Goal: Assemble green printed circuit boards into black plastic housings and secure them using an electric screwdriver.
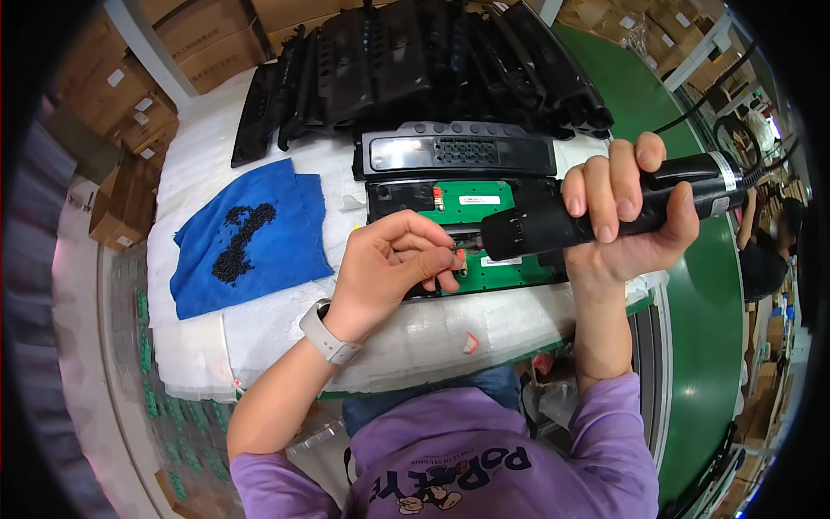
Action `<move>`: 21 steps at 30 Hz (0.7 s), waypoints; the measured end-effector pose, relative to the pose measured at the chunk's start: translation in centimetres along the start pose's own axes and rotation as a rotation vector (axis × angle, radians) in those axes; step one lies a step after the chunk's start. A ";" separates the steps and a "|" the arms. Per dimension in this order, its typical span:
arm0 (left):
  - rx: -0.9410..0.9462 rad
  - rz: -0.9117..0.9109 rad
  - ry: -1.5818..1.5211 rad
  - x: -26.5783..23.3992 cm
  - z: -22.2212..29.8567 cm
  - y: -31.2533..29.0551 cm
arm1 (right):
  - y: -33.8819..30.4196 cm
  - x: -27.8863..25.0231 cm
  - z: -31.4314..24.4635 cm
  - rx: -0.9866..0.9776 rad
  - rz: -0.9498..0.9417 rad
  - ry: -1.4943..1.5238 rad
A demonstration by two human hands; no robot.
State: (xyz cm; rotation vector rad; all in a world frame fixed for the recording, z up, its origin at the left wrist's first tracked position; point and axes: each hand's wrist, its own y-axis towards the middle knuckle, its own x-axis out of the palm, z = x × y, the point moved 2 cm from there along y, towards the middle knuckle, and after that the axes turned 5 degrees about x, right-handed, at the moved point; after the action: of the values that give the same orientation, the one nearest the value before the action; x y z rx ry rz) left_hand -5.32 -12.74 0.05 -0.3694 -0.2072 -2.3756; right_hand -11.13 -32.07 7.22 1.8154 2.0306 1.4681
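Note:
My right hand point(629, 203) is wrapped round a black corded electric screwdriver point(532, 228), held almost level with its tip pointing left. My left hand point(393, 259) pinches at that tip, thumb against fingers; a small dark piece seems to be there, too small to make out. Beneath both hands lies a black plastic housing point(393, 201) with green circuit boards point(494, 201) and red-and-white connectors in it. On the left, a heap of small black screws point(233, 251) rests on a blue cloth point(197, 268).
Another black panel point(458, 154) lies just behind the housing, and many dark housings point(372, 65) are piled at the back. White padding point(277, 346) covers the table. A green surface point(700, 346) runs along the right. Cardboard boxes point(203, 43) stand behind; a person point(769, 251) is at far right.

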 end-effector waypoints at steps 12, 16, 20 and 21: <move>-0.038 -0.065 0.003 -0.1 0.0 0.0 | -0.1 0.1 0.0 0.044 -0.001 0.001; -0.073 -0.112 0.012 0.3 0.1 -0.1 | 0.1 0.2 0.1 0.068 -0.007 0.040; 0.123 0.121 0.183 0.6 -0.1 0.0 | 0.8 -0.4 -1.6 0.177 -0.049 -0.034; 0.103 0.145 0.093 -0.4 -0.3 0.3 | 0.9 -0.5 -2.2 0.234 -0.101 -0.125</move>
State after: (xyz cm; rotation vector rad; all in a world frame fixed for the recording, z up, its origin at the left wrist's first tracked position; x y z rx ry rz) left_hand -4.94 -12.77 -0.31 -0.2168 -0.2498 -2.2237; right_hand -11.54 -33.93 8.74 1.7992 2.2731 1.1022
